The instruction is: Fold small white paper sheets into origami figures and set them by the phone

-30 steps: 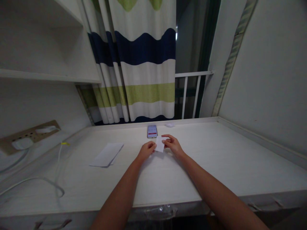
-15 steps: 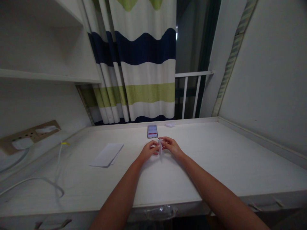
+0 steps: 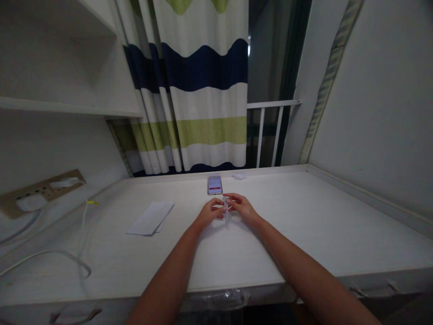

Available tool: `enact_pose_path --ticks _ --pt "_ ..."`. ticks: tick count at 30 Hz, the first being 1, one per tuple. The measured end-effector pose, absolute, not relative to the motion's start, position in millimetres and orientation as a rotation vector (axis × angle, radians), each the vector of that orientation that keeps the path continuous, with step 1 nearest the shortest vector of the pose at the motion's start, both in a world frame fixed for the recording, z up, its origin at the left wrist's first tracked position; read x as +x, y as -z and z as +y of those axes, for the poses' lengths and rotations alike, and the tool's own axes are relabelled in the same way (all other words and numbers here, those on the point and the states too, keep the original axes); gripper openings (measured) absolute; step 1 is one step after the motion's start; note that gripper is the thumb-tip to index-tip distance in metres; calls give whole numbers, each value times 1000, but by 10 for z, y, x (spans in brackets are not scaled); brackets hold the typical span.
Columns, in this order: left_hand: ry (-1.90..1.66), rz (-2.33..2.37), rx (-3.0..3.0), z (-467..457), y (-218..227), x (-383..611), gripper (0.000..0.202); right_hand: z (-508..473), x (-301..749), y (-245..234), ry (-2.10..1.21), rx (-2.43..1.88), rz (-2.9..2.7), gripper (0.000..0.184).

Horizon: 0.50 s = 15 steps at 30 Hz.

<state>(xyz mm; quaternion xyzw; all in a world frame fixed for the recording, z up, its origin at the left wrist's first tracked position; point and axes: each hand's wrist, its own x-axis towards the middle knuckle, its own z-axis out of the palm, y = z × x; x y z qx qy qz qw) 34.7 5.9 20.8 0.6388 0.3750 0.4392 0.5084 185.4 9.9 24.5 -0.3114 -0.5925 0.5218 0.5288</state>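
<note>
Over the middle of the white desk [image 3: 243,264], a small piece of folded white paper [image 3: 226,216] stands narrow and upright between my hands. My left hand [image 3: 212,212] pinches it from the left, thumb and fingers closed at its edge. From the right, my right hand [image 3: 241,206] grips the same paper near its top, with the index finger reaching over it. The exact folds are too small to make out. Just beyond my hands lies a phone [image 3: 214,185] with its screen lit.
Left of my arms rest several white paper sheets [image 3: 150,219]. A crumpled white scrap [image 3: 240,176] sits by the back edge. A white cable [image 3: 50,253] runs from the power strip [image 3: 43,192] at far left. A striped curtain [image 3: 209,104] hangs behind the desk.
Almost nothing differs. My fingers have shifted very slightly on the folded paper, which stays in the same place between both hands.
</note>
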Motion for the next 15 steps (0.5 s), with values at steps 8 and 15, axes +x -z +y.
enact_pose_path --ticks 8,15 --pt "-1089 881 1520 44 -228 330 41 91 1860 -265 -1287 -753 -1345 31" --pt "-1074 874 1485 56 -239 319 23 144 1879 -201 -1245 -774 -1325 25"
